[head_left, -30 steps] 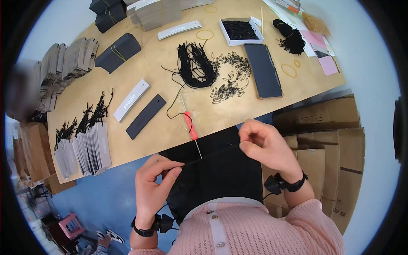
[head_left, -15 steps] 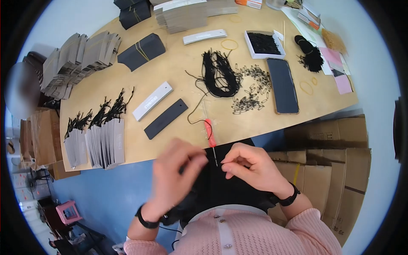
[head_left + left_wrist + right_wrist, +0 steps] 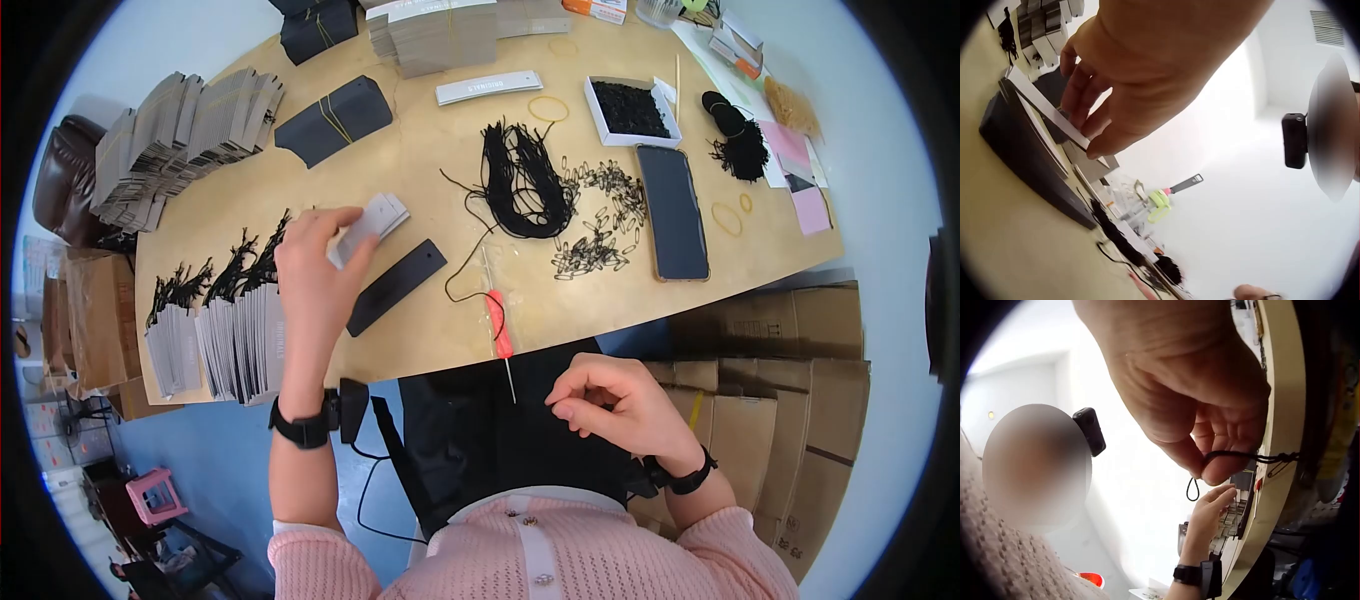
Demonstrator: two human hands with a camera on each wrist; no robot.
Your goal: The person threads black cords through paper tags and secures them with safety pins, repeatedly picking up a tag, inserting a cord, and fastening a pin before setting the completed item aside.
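My left hand (image 3: 318, 265) reaches over the table and pinches a white hang tag (image 3: 1044, 103) between thumb and fingers; one side of it is tilted up. More white tags (image 3: 393, 212) lie under it. Just beside them is a dark grey tag stack (image 3: 398, 287). Over my lap, the right hand (image 3: 625, 405) pinches a knotted black cord (image 3: 1241, 454) between thumb and index finger. A small loop pokes out past the fingertips, and a safety pin (image 3: 1280, 469) hangs by the knot. A red-handled hook tool (image 3: 500, 325) lies across the table's front edge.
A black cord bundle (image 3: 525, 195) lies mid-table, with loose safety pins (image 3: 600, 245) and a phone (image 3: 674, 215) to its right. Strung tags (image 3: 240, 340) stand at the left front. Grey tag stacks (image 3: 165, 130) line the back left. Cardboard boxes (image 3: 740, 420) stand below right.
Both hands were together over the lap, at first with the thin cord stretched between them. The left has moved forward and left to the white tags; the right stays over the lap.
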